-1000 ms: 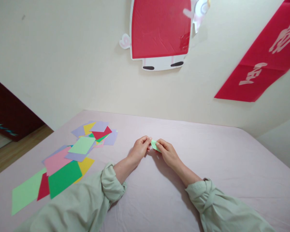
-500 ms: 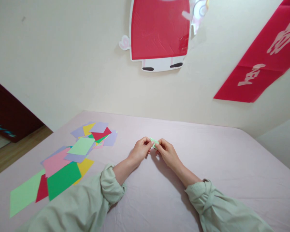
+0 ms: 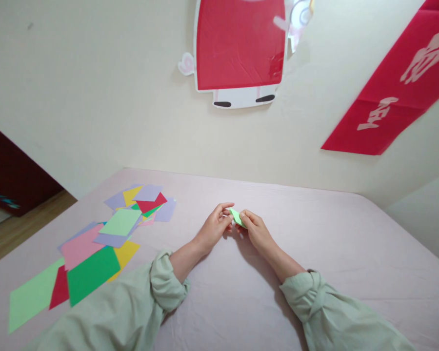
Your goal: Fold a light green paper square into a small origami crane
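A small light-green folded paper (image 3: 237,217) is held up between my two hands, over the middle of the table. My right hand (image 3: 255,229) pinches its right end between thumb and fingers. At its left edge, my left hand (image 3: 214,228) has its thumb against the paper, with the index finger raised and stretched over the top. The other fingers of both hands are partly hidden behind the paper, and its exact folds are too small to make out.
Loose coloured paper sheets lie spread on the left of the table (image 3: 314,243), among them a dark green sheet (image 3: 93,276), a pink sheet (image 3: 82,246) and a light-green sheet (image 3: 34,296). The wall behind carries a red and white cutout (image 3: 240,44) and a red banner (image 3: 373,105).
My left index finger has lifted and straightened away from the paper. The folded paper has turned, and more of its face shows between my hands.
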The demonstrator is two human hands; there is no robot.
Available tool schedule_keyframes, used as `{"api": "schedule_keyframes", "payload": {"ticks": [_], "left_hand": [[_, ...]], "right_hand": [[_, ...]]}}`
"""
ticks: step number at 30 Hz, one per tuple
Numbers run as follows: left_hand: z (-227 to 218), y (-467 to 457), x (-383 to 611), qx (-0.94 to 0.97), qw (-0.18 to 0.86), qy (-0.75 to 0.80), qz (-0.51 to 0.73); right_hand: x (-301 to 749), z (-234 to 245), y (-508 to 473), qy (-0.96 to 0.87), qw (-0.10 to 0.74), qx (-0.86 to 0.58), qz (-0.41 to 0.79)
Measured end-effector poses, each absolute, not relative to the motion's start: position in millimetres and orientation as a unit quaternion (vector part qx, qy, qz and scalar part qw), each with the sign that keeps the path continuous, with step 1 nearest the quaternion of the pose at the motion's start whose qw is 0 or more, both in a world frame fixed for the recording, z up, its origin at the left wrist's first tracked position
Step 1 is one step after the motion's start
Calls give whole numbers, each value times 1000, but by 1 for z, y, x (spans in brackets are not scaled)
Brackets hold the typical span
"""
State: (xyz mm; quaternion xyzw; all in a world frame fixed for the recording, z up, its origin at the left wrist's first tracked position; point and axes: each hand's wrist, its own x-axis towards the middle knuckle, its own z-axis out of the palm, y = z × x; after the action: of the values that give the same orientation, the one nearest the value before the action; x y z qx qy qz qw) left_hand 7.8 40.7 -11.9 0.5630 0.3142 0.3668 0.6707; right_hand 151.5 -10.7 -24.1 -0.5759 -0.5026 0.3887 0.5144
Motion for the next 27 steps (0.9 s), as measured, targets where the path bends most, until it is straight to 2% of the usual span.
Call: {"api": "schedule_keyframes", "payload": {"ticks": [5,13,19,27], "left_hand": [[-9,39,8,592,650,298,373],[-13,41,7,696,513,313,394],[-20,46,7,654,523,363,409],[-21,47,7,625,555,373,402]], "right_hand": [[150,-21,-11,-515,508,-578,377],[151,-21,-11,-488,529,-578,385],[148,-20,-12,-480,582,-527,391],[148,-18,-12,-507,568,-541,357]]}}
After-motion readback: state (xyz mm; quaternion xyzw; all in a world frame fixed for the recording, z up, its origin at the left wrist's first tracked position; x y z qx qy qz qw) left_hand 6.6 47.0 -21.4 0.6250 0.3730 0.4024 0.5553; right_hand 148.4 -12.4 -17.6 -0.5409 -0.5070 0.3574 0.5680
